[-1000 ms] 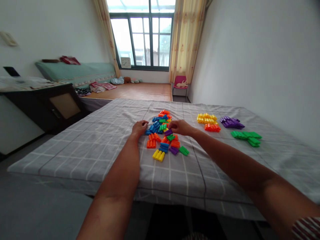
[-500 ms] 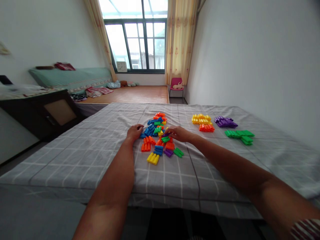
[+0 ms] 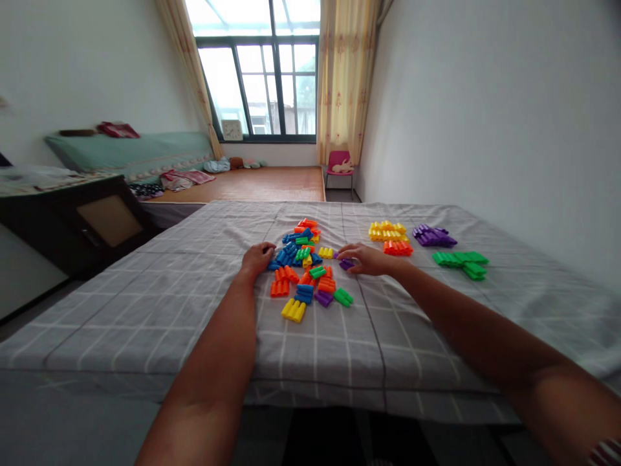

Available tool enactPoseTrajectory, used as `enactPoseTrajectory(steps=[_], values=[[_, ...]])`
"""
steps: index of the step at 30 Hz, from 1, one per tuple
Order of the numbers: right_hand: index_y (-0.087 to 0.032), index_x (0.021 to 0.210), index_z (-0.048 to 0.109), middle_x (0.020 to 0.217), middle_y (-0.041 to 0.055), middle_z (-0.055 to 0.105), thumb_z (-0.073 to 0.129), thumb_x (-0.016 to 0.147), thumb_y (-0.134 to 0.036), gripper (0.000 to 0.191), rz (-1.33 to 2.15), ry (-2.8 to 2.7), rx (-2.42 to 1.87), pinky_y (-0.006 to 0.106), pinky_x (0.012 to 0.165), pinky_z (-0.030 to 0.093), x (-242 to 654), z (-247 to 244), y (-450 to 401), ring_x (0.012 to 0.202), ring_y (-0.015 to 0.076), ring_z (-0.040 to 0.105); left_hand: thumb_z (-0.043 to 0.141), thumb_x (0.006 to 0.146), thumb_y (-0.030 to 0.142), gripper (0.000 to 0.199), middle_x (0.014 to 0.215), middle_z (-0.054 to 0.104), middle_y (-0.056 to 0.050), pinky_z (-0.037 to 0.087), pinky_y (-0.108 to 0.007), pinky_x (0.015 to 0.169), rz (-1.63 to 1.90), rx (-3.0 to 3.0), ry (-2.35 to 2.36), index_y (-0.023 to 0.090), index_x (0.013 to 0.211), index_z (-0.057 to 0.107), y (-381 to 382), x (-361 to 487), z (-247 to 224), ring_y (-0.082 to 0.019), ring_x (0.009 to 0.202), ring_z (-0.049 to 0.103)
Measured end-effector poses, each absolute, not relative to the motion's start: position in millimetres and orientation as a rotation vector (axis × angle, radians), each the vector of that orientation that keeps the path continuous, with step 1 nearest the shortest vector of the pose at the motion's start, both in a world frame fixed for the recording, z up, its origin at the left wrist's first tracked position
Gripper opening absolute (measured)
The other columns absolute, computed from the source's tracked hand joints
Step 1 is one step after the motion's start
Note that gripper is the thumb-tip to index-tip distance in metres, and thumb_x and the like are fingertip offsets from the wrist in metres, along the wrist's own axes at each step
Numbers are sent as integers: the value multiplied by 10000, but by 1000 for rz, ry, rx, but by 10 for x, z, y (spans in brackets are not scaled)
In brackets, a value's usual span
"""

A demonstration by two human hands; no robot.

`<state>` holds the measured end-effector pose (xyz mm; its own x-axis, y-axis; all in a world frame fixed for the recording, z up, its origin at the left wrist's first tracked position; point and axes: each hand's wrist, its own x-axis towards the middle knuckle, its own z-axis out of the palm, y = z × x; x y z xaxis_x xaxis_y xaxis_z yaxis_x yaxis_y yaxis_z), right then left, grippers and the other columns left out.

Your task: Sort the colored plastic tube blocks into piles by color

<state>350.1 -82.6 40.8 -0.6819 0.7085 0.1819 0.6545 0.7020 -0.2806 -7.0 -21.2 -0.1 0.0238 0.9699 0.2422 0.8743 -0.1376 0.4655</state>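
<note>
Indeed, the hands (image 3: 256, 260) (image 3: 367, 259) flank coloured pieces (image 3: 303, 254), the clock dial (image 3: 231, 130) illegibly small.

I am making out no readable text, label or number anywhere, as even the white clock (image 3: 231, 130) by the window (image 3: 258, 84) is showing only marks too small to read.

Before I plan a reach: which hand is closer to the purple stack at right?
Right. The right hand is left of the purple stack, just right of the mixed pile; the left hand is farther off, at that pile's left edge.
</note>
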Motion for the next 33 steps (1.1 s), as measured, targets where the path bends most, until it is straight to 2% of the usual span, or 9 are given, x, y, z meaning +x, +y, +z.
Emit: enactPoseTrajectory(steps=[3,8,10,15,19,23,29,33], values=[[-190,1095,672,1241,100,614,660,755,-138,344,397,-2686,-900,342,956,431,3528,402,-807,1117,214,578,461,845,345,348,1058,721,-19,471,-228,784,748,2123,1931,244,1069,707,-221,-79,10,-181,962,642],[-170,1043,671,951,65,684,684,768,-274,295,359,-2663,-1012,279,749,480,3548,373,-983,810,164,626,445,846,370,371,1093,712,-19,469,-227,802,719,2137,1941,233,1077,702,-206,-98,39,-183,974,640],[-169,1030,666,904,52,682,695,757,-302,305,347,-2621,-1051,265,717,476,3651,382,-1009,763,153,620,441,842,369,384,1101,709,-22,467,-224,804,711,2143,1931,220,1084,698,-200,-103,55,-182,982,638],[-184,1032,658,947,44,695,655,782,-346,298,367,-2242,-1368,258,712,497,4526,534,-783,785,155,648,438,837,408,409,1046,721,-29,477,-233,744,669,2131,1950,216,1089,696,-219,-107,103,-191,935,651],[-181,1060,663,1080,69,684,635,773,-319,319,148,-1818,-1798,270,723,507,5616,620,-558,838,174,654,448,824,417,403,1043,723,-28,482,-241,752,686,2134,1957,224,1065,706,-199,-115,99,-197,926,653],[-155,986,699,1023,89,706,640,734,-270,284,-3,-1601,-2108,295,756,503,6380,510,-500,854,205,657,452,817,419,401,1016,728,-30,482,-247,731,678,2120,1982,227,1058,708,-161,-121,83,-203,912,656],[-150,953,717,980,94,721,624,753,-295,263,60,-1588,-2148,297,751,490,6588,311,-499,854,214,658,450,819,417,410,1015,725,-40,468,-242,717,672,2116,1969,211,1063,706,-183,-102,107,-199,925,653],[-135,948,715,991,150,714,573,823,-302,253,-36,-1561,-2106,314,750,470,6490,347,-496,852,222,652,449,825,419,411,1030,723,-40,468,-245,733,682,2096,1967,212,1075,700,-208,-95,101,-200,933,650]])
